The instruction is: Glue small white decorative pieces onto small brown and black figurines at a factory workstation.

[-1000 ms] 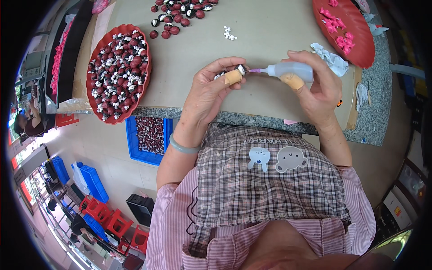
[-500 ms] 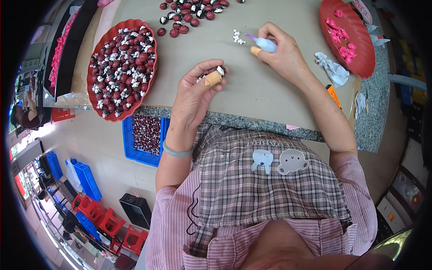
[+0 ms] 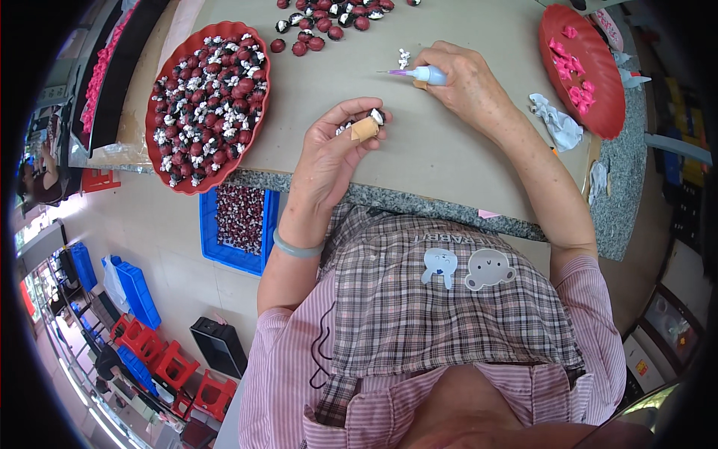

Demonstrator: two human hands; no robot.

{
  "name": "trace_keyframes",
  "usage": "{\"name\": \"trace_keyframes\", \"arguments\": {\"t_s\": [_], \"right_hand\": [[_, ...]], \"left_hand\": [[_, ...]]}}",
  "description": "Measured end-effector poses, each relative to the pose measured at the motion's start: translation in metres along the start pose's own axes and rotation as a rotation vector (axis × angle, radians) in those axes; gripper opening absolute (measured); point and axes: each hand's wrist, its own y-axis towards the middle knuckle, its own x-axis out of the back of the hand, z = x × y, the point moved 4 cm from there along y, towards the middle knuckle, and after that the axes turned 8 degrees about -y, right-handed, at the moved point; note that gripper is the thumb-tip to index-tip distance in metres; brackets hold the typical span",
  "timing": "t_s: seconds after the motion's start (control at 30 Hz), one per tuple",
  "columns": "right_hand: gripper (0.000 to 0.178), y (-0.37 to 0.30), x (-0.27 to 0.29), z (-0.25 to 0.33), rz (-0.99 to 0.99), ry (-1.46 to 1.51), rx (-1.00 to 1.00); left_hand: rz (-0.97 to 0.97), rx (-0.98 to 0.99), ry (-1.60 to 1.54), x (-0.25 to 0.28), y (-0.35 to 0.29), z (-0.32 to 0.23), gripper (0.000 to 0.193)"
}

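Note:
My left hand (image 3: 338, 146) is raised over the beige table (image 3: 419, 157), pinching a small dark-and-white piece (image 3: 376, 117) between a taped thumb and fingers. My right hand (image 3: 467, 82) rests on the table farther back, gripping a small squeeze bottle (image 3: 426, 74) with a thin purple nozzle pointing left. A little cluster of white bits (image 3: 404, 57) lies just beyond the nozzle tip.
A red tray (image 3: 207, 101) heaped with dark red and white pieces sits at the left. More such pieces (image 3: 329, 21) lie loose at the back. Another red tray (image 3: 583, 67) with pink bits stands right, crumpled white cloth (image 3: 555, 120) beside it. A blue bin (image 3: 239, 221) sits below the table edge.
My right hand carried the bottle away from my left hand, back and left across the table toward the white bits. My left hand stayed roughly in place with its piece.

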Motion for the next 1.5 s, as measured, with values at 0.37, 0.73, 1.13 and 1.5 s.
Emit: {"name": "trace_keyframes", "arguments": {"t_s": [0.37,0.73,1.13,1.5], "right_hand": [[0.015,-0.003,0.016,-0.005,0.128,0.139,-0.169],[0.011,-0.06,0.019,0.026,0.003,1.034,-0.467],[0.008,-0.078,0.01,0.025,-0.045,0.782,-0.427],[0.009,-0.088,0.0,0.041,-0.334,0.637,-0.319]], "left_hand": [[-0.003,0.016,0.048,-0.011,-0.002,0.002,0.03],[0.073,0.023,0.304,-0.043,-0.001,0.019,0.033],[0.091,-0.058,0.529,-0.049,-0.003,0.026,0.033],[0.073,-0.391,1.033,-0.065,-0.009,0.022,0.036]]}}
